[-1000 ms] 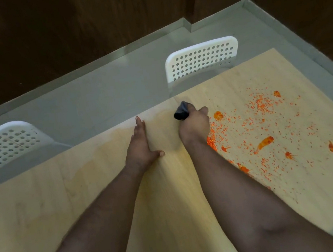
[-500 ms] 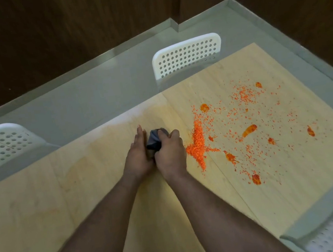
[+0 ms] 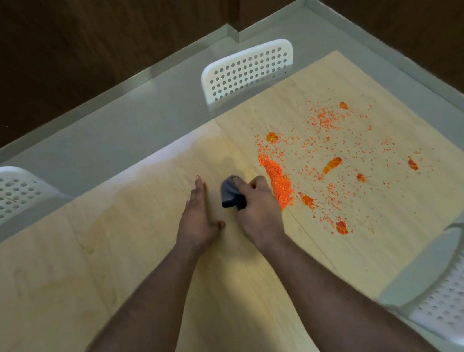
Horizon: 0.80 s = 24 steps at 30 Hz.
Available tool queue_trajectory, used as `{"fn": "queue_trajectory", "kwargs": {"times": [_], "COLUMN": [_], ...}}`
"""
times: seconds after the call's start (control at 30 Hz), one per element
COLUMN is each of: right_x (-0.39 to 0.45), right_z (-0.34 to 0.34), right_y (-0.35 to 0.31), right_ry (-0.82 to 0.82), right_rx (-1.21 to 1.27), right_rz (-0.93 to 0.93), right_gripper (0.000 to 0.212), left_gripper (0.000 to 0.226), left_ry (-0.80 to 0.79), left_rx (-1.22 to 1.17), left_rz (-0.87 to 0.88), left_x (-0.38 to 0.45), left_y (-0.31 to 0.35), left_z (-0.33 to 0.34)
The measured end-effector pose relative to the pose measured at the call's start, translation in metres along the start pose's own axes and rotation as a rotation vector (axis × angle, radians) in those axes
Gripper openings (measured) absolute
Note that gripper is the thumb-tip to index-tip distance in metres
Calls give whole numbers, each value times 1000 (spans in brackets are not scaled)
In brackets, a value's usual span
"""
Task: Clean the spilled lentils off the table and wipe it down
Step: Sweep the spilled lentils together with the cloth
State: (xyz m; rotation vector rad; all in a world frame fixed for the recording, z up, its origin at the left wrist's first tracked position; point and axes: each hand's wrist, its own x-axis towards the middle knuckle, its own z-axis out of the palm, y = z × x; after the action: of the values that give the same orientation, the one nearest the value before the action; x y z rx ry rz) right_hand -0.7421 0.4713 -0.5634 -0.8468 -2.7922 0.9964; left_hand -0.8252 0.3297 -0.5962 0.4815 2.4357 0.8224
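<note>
The pale wooden worktop takes up most of the view, with white perforated chairs along its far, left and right edges. Orange lentils are scattered over the right half, toward the far right corner, with several wet-looking smears among them. A dense ridge of lentils runs from far to near, its long axis roughly parallel to the worktop's right edge. The right hand lies just left of that ridge, nearly touching it, its grip clenched round a bunched dark cloth. The left hand rests flat, released, fingers straight, farther from the spill. The right hand is better placed to sweep.
</note>
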Motion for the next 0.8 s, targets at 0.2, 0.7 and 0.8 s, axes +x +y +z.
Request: {"fn": "queue_trajectory", "kwargs": {"times": [0.2, 0.7, 0.8], "right_x": [-45, -36, -63], "right_z": [2, -62, -50], "right_y": [16, 90, 81], "right_ry": [-143, 50, -17], "right_rx": [-70, -114, -86], "right_rz": [-69, 39, -59], "right_gripper": [50, 70, 64], "left_gripper": [131, 119, 131], "left_ry": [-1, 1, 39], "left_rx": [32, 59, 7], "left_rz": [21, 98, 69], "left_x": [-11, -34, -39], "left_y": [0, 29, 29], "left_z": [7, 49, 45]}}
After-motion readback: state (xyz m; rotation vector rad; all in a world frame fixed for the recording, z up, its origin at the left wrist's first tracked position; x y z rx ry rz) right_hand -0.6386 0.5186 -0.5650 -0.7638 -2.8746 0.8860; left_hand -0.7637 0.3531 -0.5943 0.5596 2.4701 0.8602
